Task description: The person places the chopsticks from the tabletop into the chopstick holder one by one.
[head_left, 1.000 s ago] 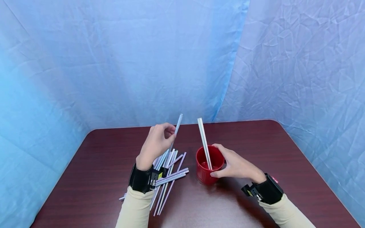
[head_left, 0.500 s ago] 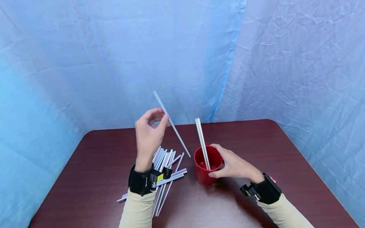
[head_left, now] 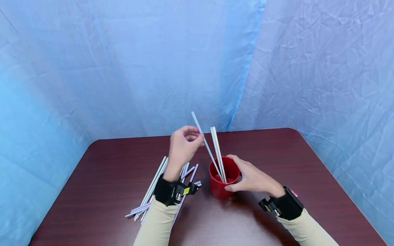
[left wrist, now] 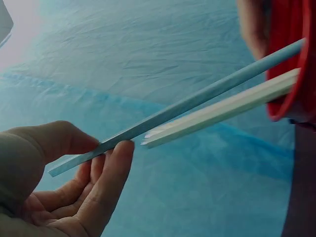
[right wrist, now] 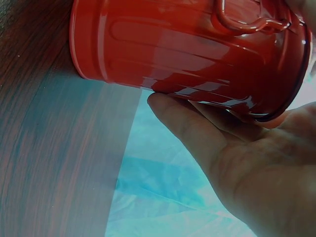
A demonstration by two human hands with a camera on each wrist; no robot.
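Note:
A red cup (head_left: 224, 177) stands on the dark wood table (head_left: 277, 150), with two white straws (head_left: 217, 150) leaning inside it. My right hand (head_left: 250, 177) grips the cup's right side; in the right wrist view its fingers (right wrist: 197, 128) wrap the red cup (right wrist: 187, 44). My left hand (head_left: 184, 147) pinches a light blue straw (head_left: 204, 143) between thumb and fingers, its lower end inside the cup. The left wrist view shows the blue straw (left wrist: 197, 101) running from my fingertips (left wrist: 116, 153) into the cup's rim (left wrist: 291, 74), beside the white straws (left wrist: 222, 111).
A loose pile of several white, blue and lilac straws (head_left: 160, 186) lies on the table left of the cup, partly under my left forearm. Blue crumpled cloth (head_left: 154, 68) hangs behind and around the table. The table's rounded far right corner (head_left: 295, 131) is bare.
My left hand has carried the blue straw right and down from above the pile, and the straw's lower end now sits in the cup. The right hand still holds the cup.

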